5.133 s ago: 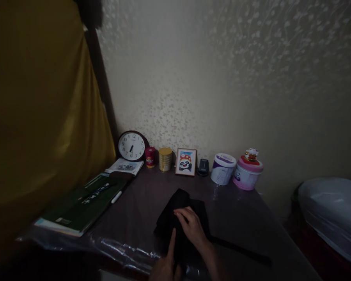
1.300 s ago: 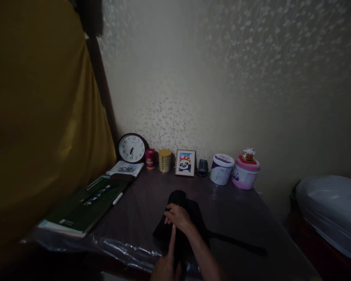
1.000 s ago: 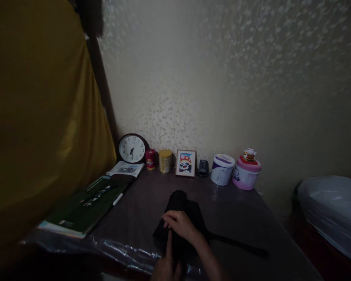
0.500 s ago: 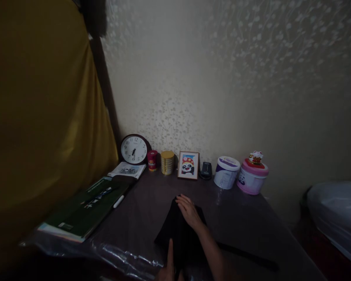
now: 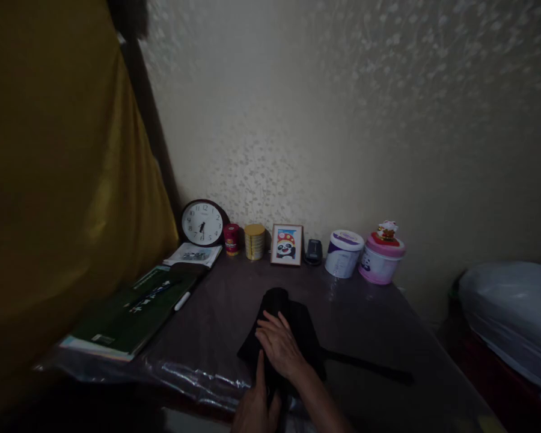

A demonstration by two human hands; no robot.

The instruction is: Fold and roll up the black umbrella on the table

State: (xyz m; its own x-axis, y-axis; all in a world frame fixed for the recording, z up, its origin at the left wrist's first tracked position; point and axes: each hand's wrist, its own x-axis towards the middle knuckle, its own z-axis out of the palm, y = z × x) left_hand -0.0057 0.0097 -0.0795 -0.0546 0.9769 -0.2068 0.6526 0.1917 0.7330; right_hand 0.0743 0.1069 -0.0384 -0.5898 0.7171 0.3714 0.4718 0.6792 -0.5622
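Black cloth (image 5: 293,328) near table (image 5: 216,313) front edge, right hand (image 5: 279,346) flat atop

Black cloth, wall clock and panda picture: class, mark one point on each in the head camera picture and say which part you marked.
Black cloth (image 5: 304,328), head view: bare fabric right of the hand.
Wall clock (image 5: 202,224), head view: centre of the white face.
Panda picture (image 5: 287,245), head view: middle of the framed drawing.
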